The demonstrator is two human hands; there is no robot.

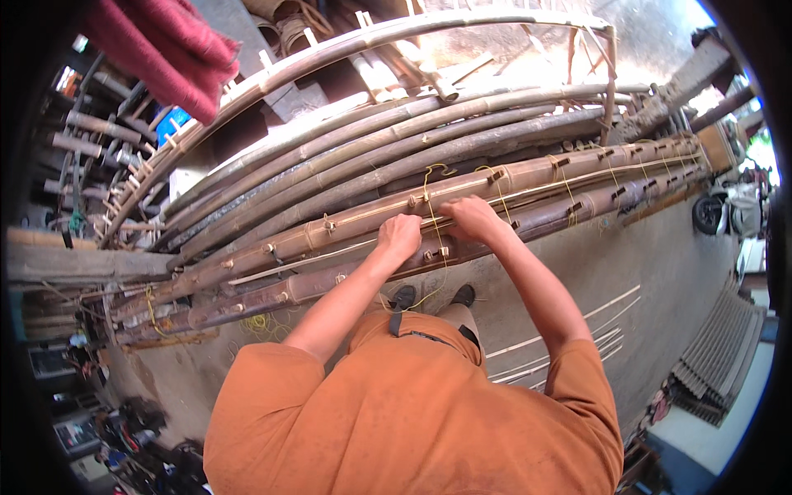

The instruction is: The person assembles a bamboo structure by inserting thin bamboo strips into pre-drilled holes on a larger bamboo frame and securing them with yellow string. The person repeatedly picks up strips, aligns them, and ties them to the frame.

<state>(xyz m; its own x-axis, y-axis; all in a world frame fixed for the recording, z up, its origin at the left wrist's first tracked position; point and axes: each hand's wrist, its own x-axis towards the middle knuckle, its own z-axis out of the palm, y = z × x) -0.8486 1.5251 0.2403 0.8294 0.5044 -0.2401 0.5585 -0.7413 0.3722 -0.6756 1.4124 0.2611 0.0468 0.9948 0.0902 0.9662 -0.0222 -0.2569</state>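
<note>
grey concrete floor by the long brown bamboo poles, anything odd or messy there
A loose tangle of thin yellow cord lies at left, and slender pale strips lie loose at right; both look untidy. I see no clear spill.

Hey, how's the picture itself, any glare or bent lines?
In the head view: harsh light bleaches the ground near the top; the bamboo poles look bowed, as fisheye does; corners go black; the left hand and right hand show clear of the glare.
</note>
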